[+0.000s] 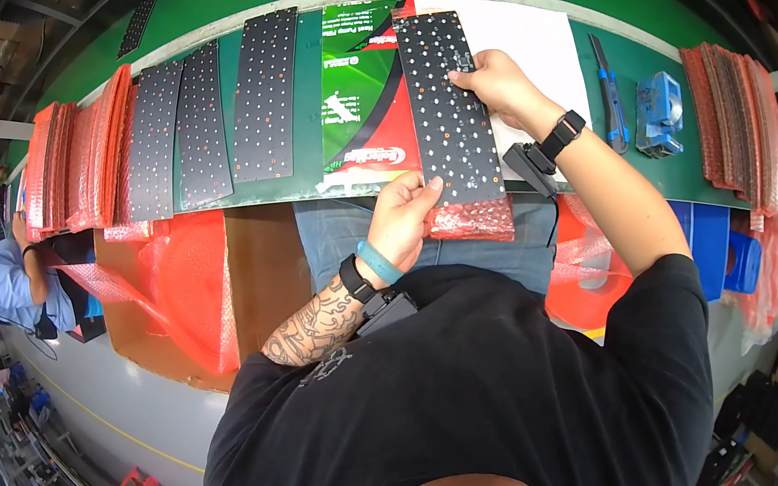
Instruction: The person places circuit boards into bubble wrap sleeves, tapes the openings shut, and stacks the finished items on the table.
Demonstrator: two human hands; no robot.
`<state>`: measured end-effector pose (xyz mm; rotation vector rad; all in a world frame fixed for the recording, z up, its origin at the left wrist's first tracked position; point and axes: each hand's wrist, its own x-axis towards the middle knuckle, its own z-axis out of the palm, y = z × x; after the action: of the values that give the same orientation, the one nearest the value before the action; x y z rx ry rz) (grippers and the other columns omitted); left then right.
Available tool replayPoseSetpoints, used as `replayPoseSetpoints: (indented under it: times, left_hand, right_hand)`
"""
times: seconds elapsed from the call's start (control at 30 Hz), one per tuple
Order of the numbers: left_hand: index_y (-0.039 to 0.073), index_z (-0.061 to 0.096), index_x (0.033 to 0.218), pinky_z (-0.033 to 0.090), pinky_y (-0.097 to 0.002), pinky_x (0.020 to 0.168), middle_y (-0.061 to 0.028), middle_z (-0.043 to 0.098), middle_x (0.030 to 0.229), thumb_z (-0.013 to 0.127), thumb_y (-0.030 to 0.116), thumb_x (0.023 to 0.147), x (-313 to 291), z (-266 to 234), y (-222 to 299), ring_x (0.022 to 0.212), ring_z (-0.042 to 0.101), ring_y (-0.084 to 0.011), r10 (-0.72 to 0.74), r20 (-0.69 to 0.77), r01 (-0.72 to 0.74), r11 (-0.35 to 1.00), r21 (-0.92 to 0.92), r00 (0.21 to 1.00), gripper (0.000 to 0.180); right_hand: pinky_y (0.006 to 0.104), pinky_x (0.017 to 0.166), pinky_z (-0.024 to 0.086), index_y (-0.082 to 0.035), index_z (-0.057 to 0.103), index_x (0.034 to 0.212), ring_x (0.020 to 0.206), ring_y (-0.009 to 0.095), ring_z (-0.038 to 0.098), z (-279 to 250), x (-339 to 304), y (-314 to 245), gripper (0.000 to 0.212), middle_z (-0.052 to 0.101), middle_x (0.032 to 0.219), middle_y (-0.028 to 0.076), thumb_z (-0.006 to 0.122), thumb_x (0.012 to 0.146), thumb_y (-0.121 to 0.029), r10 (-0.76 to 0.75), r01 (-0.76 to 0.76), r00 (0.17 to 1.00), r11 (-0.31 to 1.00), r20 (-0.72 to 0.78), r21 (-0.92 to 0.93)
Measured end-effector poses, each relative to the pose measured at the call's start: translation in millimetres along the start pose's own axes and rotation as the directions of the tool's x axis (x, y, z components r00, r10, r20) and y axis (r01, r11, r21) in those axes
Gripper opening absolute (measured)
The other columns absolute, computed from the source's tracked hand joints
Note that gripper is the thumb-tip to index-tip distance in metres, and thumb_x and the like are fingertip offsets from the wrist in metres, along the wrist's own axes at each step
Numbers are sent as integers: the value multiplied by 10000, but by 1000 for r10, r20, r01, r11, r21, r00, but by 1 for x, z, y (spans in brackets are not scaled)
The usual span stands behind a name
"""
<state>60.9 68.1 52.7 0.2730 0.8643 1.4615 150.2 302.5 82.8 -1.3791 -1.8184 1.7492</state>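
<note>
A long black panel (449,103) dotted with small white and orange spots lies tilted across a printed green-and-red sheet (353,106) and a white sheet (551,58). My left hand (403,213) pinches its near left corner, thumb on top. On the upper right edge, my right hand (500,86) grips the same panel between thumb and fingers. Pink bubble wrap (472,221) shows under the panel's near end, at the table edge. Similar dotted panels (268,94) lie in a row to the left.
Pink bubble-wrapped packs stand at the far left (75,162) and right (734,126). A blue utility knife (611,97) and a blue tape dispenser (660,113) lie right of the white sheet. Below left sits a cardboard box (253,265) beside a bubble-wrap roll (192,286). Another person (16,277) works at left.
</note>
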Motion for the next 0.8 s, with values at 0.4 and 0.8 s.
replayPoseSetpoints:
  times: [0.4, 0.8]
  left_hand:
    - [-42, 635, 1109, 524, -231, 775, -73, 734, 991, 610, 34, 1007, -2, -7, -4, 852, 669, -78, 44, -79, -29, 983, 180, 996, 129]
    - [-50, 655, 1129, 565, -278, 835, -103, 726, 1075, 600, 38, 1011, -1, -2, -5, 935, 688, -131, 67, -127, -43, 982, 182, 990, 157]
  right_hand:
    - [419, 699, 565, 43, 711, 873, 763, 313, 718, -29, 61, -60, 401, 711, 798, 203, 807, 828, -344, -538, 333, 842, 461, 39, -823]
    - [400, 880, 511, -62, 759, 1018, 999, 319, 649, -19, 87, -29, 356, 698, 953, 152, 880, 729, -229, -551, 456, 826, 532, 117, -714]
